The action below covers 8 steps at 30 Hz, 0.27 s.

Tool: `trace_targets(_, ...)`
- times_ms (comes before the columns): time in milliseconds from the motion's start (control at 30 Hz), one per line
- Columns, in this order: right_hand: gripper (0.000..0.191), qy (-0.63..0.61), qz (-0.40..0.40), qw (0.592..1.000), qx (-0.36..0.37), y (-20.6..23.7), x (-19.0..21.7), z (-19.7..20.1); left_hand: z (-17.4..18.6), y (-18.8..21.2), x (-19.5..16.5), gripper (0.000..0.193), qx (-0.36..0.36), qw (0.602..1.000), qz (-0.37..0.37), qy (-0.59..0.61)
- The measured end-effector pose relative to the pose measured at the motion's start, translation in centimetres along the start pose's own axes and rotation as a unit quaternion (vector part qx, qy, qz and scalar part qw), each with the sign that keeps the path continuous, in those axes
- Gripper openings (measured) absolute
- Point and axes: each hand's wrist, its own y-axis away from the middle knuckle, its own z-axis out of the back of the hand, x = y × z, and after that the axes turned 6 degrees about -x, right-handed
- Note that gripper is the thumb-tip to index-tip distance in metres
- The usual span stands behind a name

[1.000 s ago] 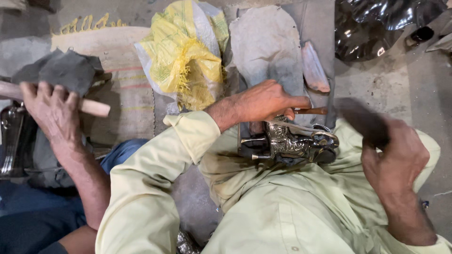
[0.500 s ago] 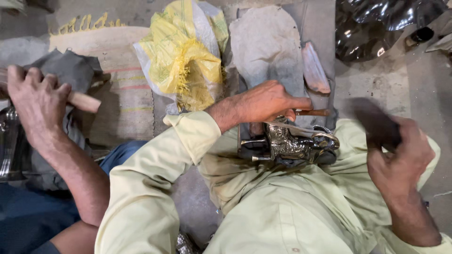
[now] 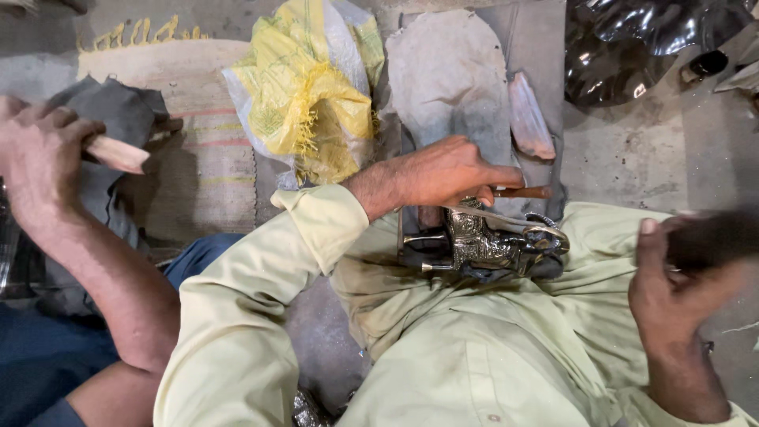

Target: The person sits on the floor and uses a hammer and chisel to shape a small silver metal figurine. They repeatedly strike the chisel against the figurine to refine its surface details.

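Left hand point(image 3: 443, 174): the grip is clenched around a thin brown tool point(image 3: 522, 191). Only the tool's far end shows past the fingertips; the rest is covered by the fingers. The visible part lies roughly level across the view, its free end pointing to the person's right. Whether its working end touches the metal piece cannot be told.

Right hand point(image 3: 672, 281): the grip is wrapped around a dark, blurred object point(image 3: 711, 237), thumb upright along its near side. The blur hides the object's shape and kind.

Metal figurine point(image 3: 490, 245): a shiny, ornate cast piece resting on the person's lap, directly below the left hand and well apart from the right hand. Its long axis runs left to right across the lap. A curved loop sits at its right end and short prongs project at its left end. Its lower side is sunk in dark padding and pale green cloth.

A co-worker's hand point(image 3: 39, 158), at the left edge of the view, is closed on a pale wooden handle point(image 3: 117, 153); the handle's far end is hidden behind the fist.
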Motion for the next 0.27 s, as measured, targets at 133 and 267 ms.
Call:
trace_targets(133, 0.019, 0.131, 0.143, 0.980, 0.039, -0.7, 0.3, 0.0, 0.1, 0.9, 0.1, 0.044, -0.015, 0.999, -0.002, 0.046)
trace_targets(267, 0.035, 0.214, 0.057, 0.964, 0.148, -2.6, 3.0, 0.5, 0.2, 1.8, -0.3, 0.039, -0.146, 0.979, 0.050, 0.136)
